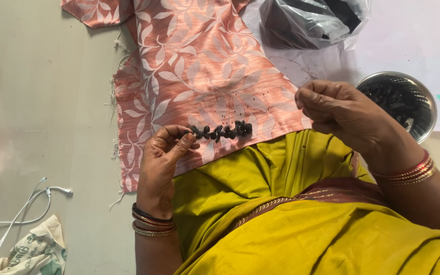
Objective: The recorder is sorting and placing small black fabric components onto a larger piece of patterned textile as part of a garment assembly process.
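Where the view begins, nearest the camera, a mustard-yellow garment [301, 229] with a maroon and gold border covers the person's lap. Just beyond it the left hand [164, 163], bangles at the wrist, has thumb and fingertips pressed together on the near end of a short string of small black beads [220, 131]. The string lies across the lower edge of a pink cloth with a pale leaf pattern [189, 66], which is spread flat on the beige floor [42, 102] and overlaps the yellow garment. The right hand [337, 112], also bangled, is raised above the cloth's right edge with its fingers curled tight and the fingertips pinched together; what they grip is too fine to make out, though a thin thread appears near them. Beside that wrist, to the right, stands a round steel bowl [423, 102] holding more dark beads. Farther off, at the top of the view, a clear plastic bag with dark contents [311, 20] rests on a pale sheet [408, 46]. At the left edge a white cable [31, 203] and a printed cloth bag [36, 252] lie on the floor.
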